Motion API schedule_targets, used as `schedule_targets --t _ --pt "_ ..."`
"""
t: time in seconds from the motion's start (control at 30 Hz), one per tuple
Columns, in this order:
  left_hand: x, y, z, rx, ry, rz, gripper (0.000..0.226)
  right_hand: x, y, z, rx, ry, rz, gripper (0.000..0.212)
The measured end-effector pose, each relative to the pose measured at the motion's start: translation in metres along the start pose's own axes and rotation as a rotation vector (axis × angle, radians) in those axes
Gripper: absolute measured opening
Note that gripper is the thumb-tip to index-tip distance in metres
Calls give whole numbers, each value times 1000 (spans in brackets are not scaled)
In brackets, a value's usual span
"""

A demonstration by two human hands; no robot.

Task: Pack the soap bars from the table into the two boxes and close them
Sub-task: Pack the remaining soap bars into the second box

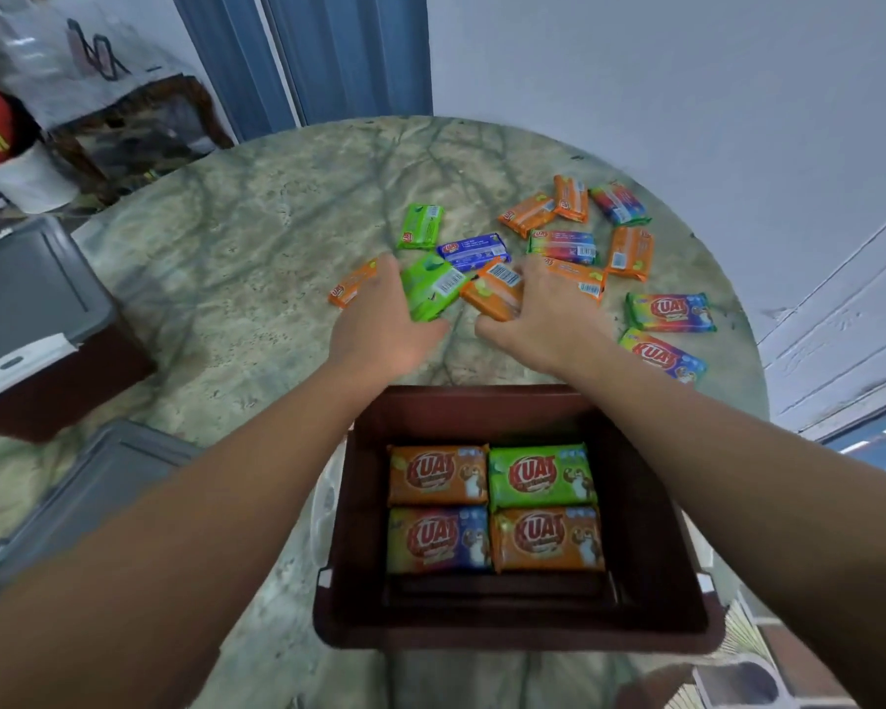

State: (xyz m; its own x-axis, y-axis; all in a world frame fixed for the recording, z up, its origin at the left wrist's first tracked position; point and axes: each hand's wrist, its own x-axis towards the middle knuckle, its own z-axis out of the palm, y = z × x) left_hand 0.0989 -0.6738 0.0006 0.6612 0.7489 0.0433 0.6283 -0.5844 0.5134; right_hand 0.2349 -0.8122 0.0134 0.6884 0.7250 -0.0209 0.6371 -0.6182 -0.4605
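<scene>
both hands grasped soap bars just beyond the open box.

the dark brown plastic box (650, 504) sat nearest, open, with four wrapped soap bars (492, 509) lying flat in its bottom, two by two. just past its far rim the left hand (379, 324) curled round a green wrapped bar (430, 289), and the right hand (543, 319) gripped an orange wrapped bar (492, 294). farther beyond the box, loose bars (574, 248) lay scattered on the round marbled table (226, 248). left of the box sat a second box with a grey lid (26, 299).
</scene>
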Motion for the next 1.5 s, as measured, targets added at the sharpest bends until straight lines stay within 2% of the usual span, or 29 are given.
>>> schedule_targets --t 0.13,0.23,0.43,0.6,0.7,0.87,1.13,1.27,1.37,1.5 --pt "-53 -14 -15 1 59 109 76 -45 5 -1 20 138 -117 63" --pt "-95 -26 -17 66 48 160 73 -83 12 3 -97 170 -222 63" --pt "-149 -37 -6 413 -77 408 67 -132 32 18 -244 -59 -306 71" --pt "-162 -36 10 552 -164 533 69 -148 53 34 -368 -247 -329 74" --pt "-162 -33 11 632 -235 549 76 -147 58 43 -433 -326 -319 81" --pt "-163 -30 7 705 -331 583 66 -146 59 46 -428 -336 -324 80" --pt "-162 -37 10 489 -259 598 44 -145 59 48 -401 -340 -318 80" --pt "-158 -31 8 547 -326 570 48 -145 59 49 -388 -350 -312 82" --pt "-157 -31 12 649 -308 586 46 -144 60 49 -383 -355 -308 82" --pt "-157 -33 15 724 -292 592 63 -144 60 50 -374 -364 -303 81"
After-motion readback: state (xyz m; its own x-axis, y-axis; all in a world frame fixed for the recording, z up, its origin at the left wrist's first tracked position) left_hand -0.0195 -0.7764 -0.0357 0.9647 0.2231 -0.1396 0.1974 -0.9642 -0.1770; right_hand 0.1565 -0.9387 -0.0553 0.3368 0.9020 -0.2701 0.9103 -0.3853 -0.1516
